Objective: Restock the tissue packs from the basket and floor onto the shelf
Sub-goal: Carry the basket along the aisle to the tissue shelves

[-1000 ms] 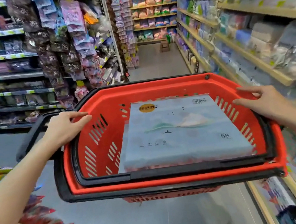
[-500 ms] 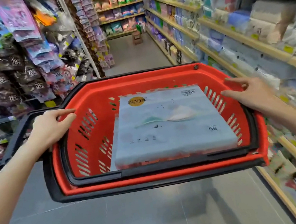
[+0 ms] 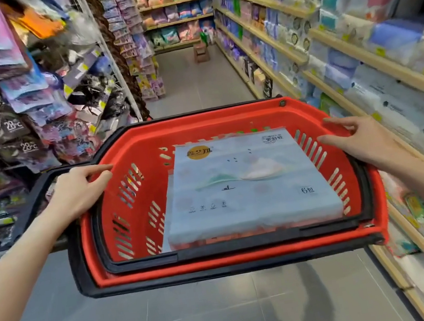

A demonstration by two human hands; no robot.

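Holding the red basket (image 3: 228, 261) by its sides with my left hand (image 3: 76, 193) and right hand (image 3: 362, 144); the tissue pack (image 3: 248, 188) lies flat between them, nearer my right.

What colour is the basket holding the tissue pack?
Red basket with black rim trim and handle, clearest in the head view.

A shop aisle runs ahead over a grey tiled floor (image 3: 194, 86). Wooden shelves (image 3: 353, 48) packed with pale goods line the right side. Hanging bags (image 3: 10, 127) crowd racks on the left. A small wooden stool (image 3: 201, 52) stands before the end shelves (image 3: 173, 1).
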